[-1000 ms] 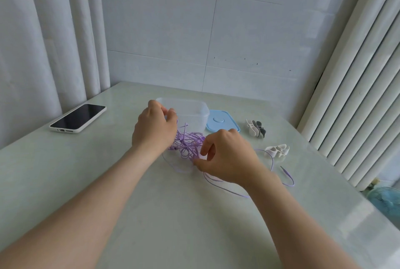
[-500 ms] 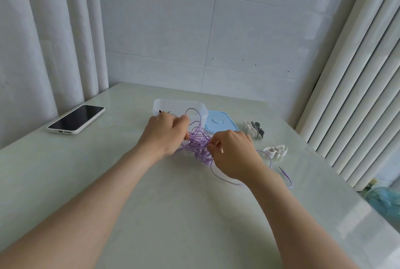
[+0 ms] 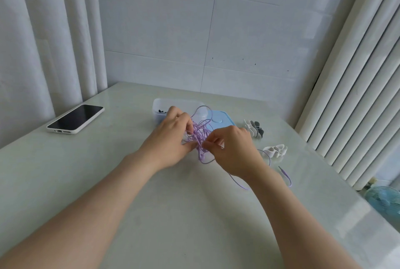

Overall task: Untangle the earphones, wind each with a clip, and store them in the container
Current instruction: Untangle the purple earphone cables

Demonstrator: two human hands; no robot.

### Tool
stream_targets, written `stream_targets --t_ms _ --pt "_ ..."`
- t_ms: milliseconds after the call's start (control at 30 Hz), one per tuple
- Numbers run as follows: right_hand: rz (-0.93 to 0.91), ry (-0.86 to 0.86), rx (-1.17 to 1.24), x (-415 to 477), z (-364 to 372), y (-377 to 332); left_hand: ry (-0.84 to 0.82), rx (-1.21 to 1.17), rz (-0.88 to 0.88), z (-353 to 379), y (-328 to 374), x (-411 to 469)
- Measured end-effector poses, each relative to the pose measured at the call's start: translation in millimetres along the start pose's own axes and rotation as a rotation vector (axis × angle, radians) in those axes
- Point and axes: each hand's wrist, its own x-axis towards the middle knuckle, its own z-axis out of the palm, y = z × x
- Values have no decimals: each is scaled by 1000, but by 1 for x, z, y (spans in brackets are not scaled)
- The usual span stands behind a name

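While the pale bench [image 3: 86, 182] fills most of the view, both hands meet above its middle, lifted a little off the surface. The left hand [image 3: 171, 141] and the right hand [image 3: 233, 152] each have thumb and fingertips curled in, pinching strands of the purple earphones [image 3: 200, 136], a knotted bundle held between them. One loop stands up above the fingers; a long strand trails under the right wrist, and its plug end [image 3: 283, 171] lies on the bench to the right. A dark-screened phone [image 3: 75, 119] lies well apart at the left. Just behind the left hand sits the clear container [image 3: 160, 106], open, with something small and dark inside. Its blue lid [image 3: 223, 120] lies flat beside it. Further right are grey and white clips [image 3: 254, 128], and nearer, white clips [image 3: 275, 150].
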Motion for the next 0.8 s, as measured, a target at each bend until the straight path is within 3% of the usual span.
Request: stream_targets --t_ms 167,300,667,800 --pt "5 -23 29 1 -3 -3 33 138 -275 -7 7 -2" --pt "24 -111 10 0 2 0 -41 92 -340 -6 7 -1" --pt "83 -96 99 -1 1 -6 -136 -282 -399 -9 20 2" --pt "118 -79 139 0 1 -7 -207 -578 -465 -9 22 2"
